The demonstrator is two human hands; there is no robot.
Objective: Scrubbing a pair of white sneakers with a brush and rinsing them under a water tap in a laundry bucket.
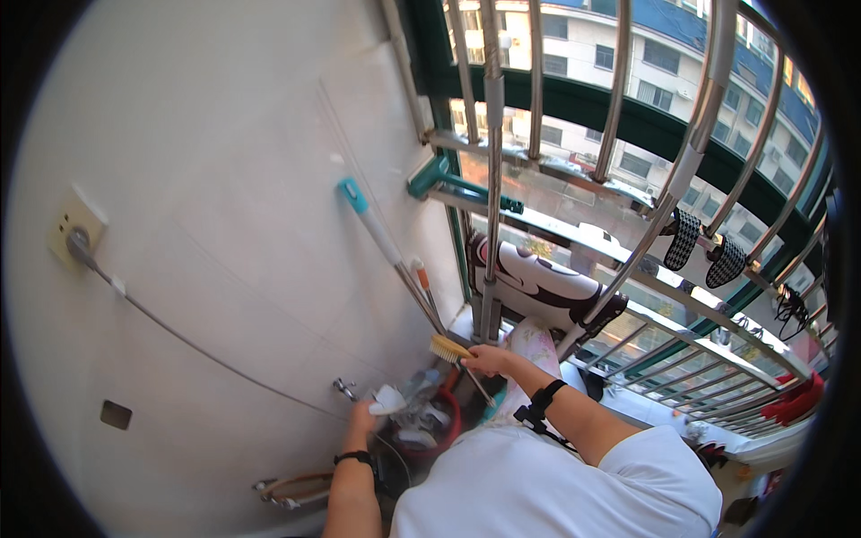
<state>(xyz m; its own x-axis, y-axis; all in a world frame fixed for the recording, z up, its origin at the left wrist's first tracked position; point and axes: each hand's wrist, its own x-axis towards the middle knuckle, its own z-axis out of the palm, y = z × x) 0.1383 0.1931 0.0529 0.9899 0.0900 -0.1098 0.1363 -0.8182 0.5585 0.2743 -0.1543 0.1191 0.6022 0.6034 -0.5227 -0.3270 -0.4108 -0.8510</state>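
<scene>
My right hand is closed around the end of a yellow-handled scrubbing brush, whose pale bristles face down and to the left. Lower and to the left, my left hand grips a small white object, which looks like a shoe, though its shape is not sharp. Just right of that hand, a red basin on the floor holds several whitish and grey items, perhaps shoes. The two hands are apart, and the brush does not touch the white object.
A metal tap juts from the wall. A cord runs from the plug down toward my left arm. A teal-tipped pole leans on the wall. Steel window bars, a teal squeegee and checkered slippers stand at right.
</scene>
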